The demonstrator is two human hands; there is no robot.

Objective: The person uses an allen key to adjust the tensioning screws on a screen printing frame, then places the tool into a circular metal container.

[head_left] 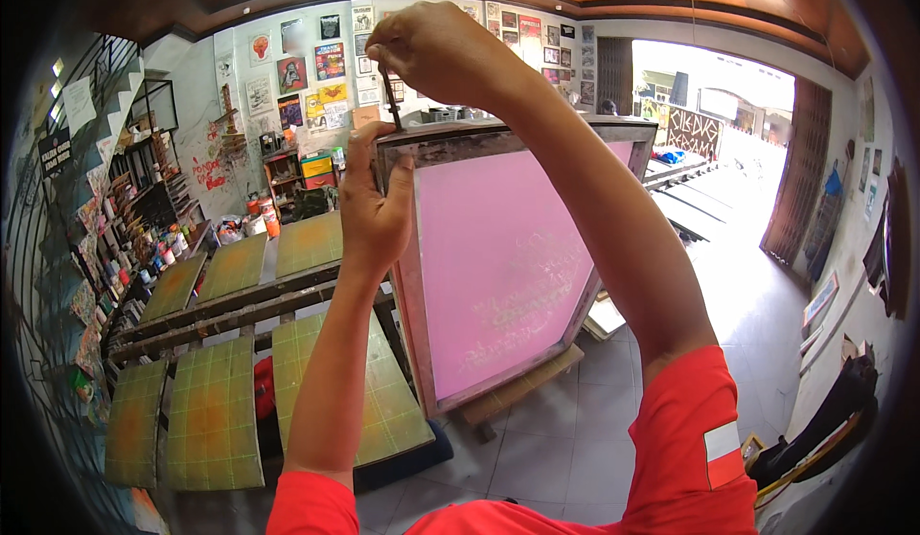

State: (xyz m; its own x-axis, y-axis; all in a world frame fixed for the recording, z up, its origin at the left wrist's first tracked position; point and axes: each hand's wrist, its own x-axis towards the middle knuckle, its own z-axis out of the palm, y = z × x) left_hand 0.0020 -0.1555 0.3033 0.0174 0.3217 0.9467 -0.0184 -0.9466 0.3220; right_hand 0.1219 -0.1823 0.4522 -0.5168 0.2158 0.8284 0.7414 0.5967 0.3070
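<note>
A framed screen (508, 276) with pink mesh and faint pale markings stands upright in front of me. My left hand (376, 200) grips its top left corner, fingers curled on the frame's side and edge. Above that corner, my right hand (422, 51) pinches the upper end of a thin dark rod (391, 94), which points down to the frame's top near my left fingers. What exactly the rod is, and whether it touches the frame, I cannot tell.
Green gridded boards (206, 410) sit on racks at left. Shelves with bottles and cans (168, 248) line the left wall; posters (292, 75) hang behind. Right are tiled floor (594, 420), items along the wall (810, 420) and a bright doorway (728, 75), with a partly hidden person (608, 107) near it.
</note>
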